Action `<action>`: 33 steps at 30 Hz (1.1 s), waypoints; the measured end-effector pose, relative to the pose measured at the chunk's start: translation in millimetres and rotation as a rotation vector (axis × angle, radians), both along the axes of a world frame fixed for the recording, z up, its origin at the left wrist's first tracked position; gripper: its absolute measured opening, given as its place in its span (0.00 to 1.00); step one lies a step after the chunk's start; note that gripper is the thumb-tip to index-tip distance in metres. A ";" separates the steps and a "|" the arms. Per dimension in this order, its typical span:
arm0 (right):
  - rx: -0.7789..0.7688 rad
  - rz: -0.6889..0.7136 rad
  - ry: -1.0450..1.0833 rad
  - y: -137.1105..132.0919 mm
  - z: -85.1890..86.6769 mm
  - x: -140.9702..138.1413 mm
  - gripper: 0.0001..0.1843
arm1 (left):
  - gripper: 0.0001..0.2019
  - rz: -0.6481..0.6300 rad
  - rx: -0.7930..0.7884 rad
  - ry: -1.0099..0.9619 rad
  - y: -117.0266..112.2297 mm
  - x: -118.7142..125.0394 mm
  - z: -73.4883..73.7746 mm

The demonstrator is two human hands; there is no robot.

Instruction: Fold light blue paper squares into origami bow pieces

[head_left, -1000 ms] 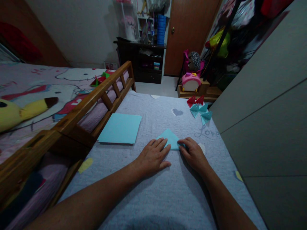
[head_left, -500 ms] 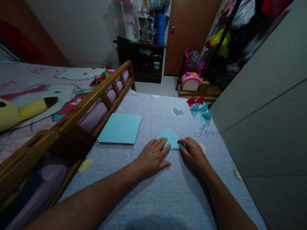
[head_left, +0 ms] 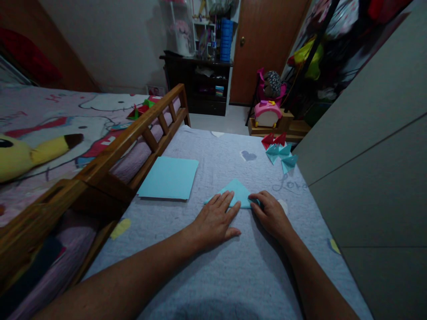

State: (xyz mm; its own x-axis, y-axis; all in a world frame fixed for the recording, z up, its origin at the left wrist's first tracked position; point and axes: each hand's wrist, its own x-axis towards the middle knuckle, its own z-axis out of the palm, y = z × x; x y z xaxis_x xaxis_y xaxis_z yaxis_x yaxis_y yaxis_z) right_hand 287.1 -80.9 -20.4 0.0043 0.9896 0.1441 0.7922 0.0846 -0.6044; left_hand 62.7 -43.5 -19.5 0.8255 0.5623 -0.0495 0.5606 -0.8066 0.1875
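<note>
A light blue sheet of paper (head_left: 239, 189), folded into a triangle with its peak pointing away from me, lies on the bed. My left hand (head_left: 216, 218) rests flat on its left part, fingers spread, and hides some of the lower edge. The left corner shows past those fingers. At the right corner, my right hand (head_left: 269, 211) pinches the paper between thumb and fingers, covering the tip. To the left sits a stack of light blue square paper (head_left: 169, 178). Folded blue paper pieces (head_left: 280, 154) and red folded paper (head_left: 273, 140) stand at the far right.
A wooden bed rail (head_left: 133, 149) runs along the left, with a second bed and a yellow plush toy (head_left: 20, 158) beyond it. The pale cabinet (head_left: 373, 164) closes off the right side. A dark shelf unit (head_left: 196, 84) and a brown door (head_left: 267, 49) are behind.
The folded sheet's left corner, hidden earlier, now shows beyond my left fingers. Both hands stay almost in place on the paper; the whole view has shifted slightly.
</note>
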 end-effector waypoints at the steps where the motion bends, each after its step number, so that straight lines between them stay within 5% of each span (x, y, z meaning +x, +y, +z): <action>1: -0.002 -0.001 0.000 0.1 -0.2 0.0 0.11 | 0.38 0.002 -0.003 -0.006 -0.1 -0.2 -1.1; 33: 0.018 -0.008 -0.050 1.0 -5.6 0.3 0.11 | 0.38 0.002 0.018 -0.044 1.9 -0.8 -7.2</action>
